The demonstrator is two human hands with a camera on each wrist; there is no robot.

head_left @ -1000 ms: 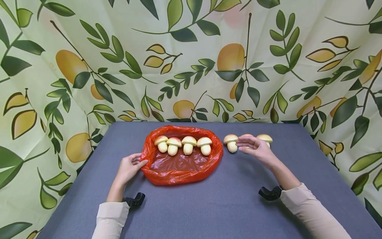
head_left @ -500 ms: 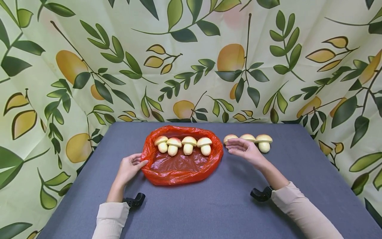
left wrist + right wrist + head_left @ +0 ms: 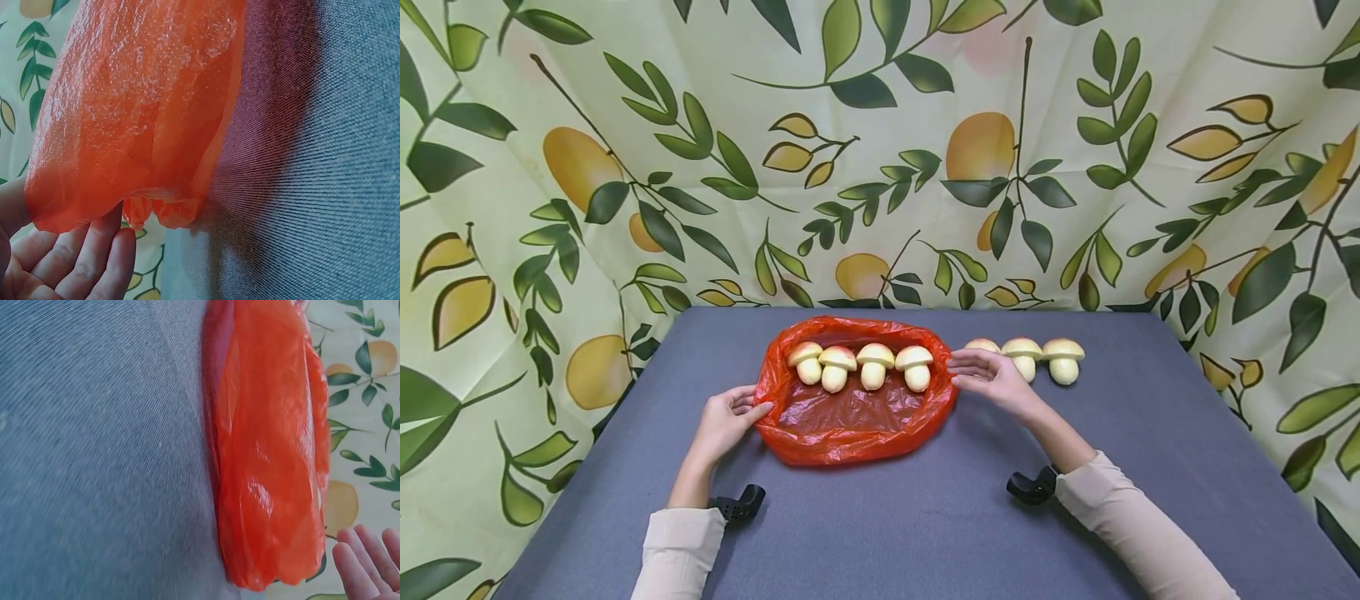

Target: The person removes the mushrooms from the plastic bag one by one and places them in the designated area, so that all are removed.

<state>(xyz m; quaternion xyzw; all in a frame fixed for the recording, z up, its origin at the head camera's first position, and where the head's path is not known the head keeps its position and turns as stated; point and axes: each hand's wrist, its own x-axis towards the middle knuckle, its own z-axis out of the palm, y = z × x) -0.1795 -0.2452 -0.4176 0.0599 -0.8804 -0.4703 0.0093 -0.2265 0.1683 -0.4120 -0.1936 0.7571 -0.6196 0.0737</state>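
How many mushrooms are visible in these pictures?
7: four mushrooms inside the red bag, three on the table to its right, the one nearest the bag partly hidden by the right hand.

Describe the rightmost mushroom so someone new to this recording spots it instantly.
On the grey table, find the red bag holding four mushrooms. To its right in the head view, beyond the right hand, runs a row of three more. The rightmost mushroom ends that row, farthest from the bag, with none to its right.
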